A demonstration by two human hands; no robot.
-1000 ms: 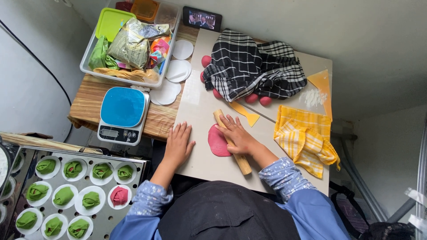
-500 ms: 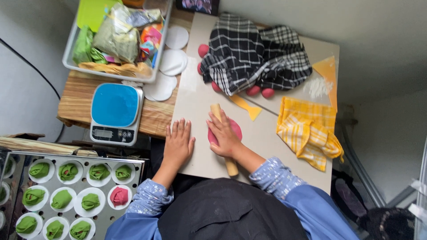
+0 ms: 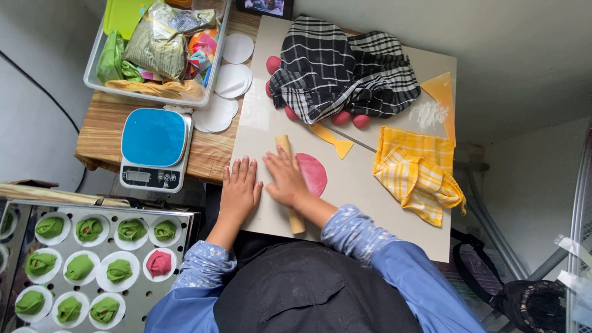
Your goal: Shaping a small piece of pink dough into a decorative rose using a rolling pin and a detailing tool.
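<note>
Pink dough (image 3: 312, 174) sits mid-frame on the pale board (image 3: 370, 203), now a wider, flatter disc than a second ago. Both hands lie flat, fingers spread: the right hand (image 3: 287, 179) presses the wooden pin (image 3: 290, 185), rolled back toward the body; the left hand (image 3: 240, 190) rests beside it.

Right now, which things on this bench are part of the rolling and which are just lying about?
In use: right hand on rolling pin; pink dough disc; left hand flat on board.

Lying about: scale; checked cloth; yellow cloth; paper rounds.
</note>
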